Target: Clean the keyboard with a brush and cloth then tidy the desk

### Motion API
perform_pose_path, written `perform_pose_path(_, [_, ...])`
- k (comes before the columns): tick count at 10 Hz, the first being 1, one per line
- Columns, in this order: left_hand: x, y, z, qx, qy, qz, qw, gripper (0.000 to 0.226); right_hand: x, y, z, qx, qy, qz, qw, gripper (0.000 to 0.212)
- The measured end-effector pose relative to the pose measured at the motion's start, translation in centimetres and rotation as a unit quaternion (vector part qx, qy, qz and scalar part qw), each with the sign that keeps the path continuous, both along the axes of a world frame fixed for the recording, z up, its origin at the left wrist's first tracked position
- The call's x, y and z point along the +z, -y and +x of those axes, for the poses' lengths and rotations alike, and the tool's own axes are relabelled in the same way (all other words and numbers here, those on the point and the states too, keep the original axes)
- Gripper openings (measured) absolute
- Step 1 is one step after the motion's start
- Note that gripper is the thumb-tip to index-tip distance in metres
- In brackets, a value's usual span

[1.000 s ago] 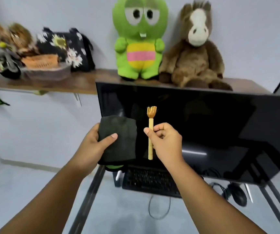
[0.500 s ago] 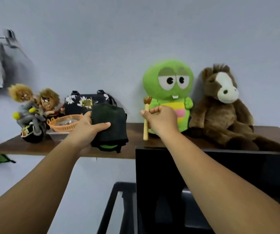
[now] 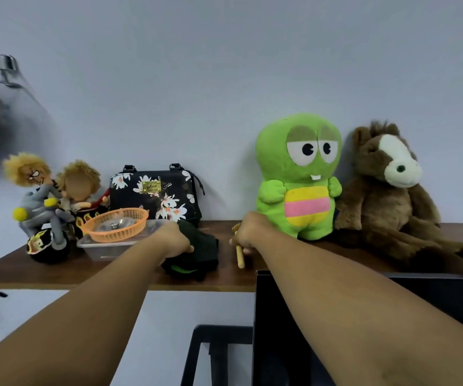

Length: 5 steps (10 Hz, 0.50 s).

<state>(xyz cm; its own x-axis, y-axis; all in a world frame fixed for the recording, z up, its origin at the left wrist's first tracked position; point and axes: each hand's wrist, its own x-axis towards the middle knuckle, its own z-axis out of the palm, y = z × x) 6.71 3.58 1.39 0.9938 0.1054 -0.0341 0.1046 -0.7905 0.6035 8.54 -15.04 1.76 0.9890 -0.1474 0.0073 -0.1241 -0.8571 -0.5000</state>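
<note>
Up high, brown wall shelf [image 3: 24,263], grey wall, left hand [image 3: 173,240] gripping cloth [image 3: 202,254], right hand [image 3: 248,232] gripping brush [image 3: 240,256]

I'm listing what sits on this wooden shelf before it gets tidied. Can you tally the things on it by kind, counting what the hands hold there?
Plush toys: 2, green and brown
Dolls on a toy motorcycle: 2
Floral bag: 1
Orange basket: 1
Clear container: 1
Dark cloth: 1, in left hand
Brush: 1, in right hand
Total: 9

L hand [image 3: 175,241] holds cloth [image 3: 202,253], R hand [image 3: 250,232] grips brush [image 3: 239,253], both on shelf [image 3: 57,270].
</note>
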Motion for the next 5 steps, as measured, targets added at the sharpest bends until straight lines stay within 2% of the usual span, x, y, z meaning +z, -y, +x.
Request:
perform_pose_path(2, [0.0,1.2,-0.8,-0.010,0.015,0.206,0.978,0.037,-0.9,-0.8,0.6,0.024,-0.015,-0.098,0.995,0.033])
perform_pose_path(3, [-0.3,1.5,-1.0,-0.007,0.027,0.231,0.973,0.042,-0.9,-0.8,0.3,0.029,-0.008,-0.100,0.995,0.040])
perform_pose_path(4, [-0.4,1.6,-1.6,0.009,0.044,0.226,0.973,0.053,-0.3,-0.3,-0.4,0.032,0.018,-0.068,0.997,0.038])
perform_pose_path(5, [0.2,2.1,-2.9,-0.009,0.040,0.229,0.973,0.046,0.5,0.5,-1.9,0.038,0.034,-0.008,0.999,0.046])
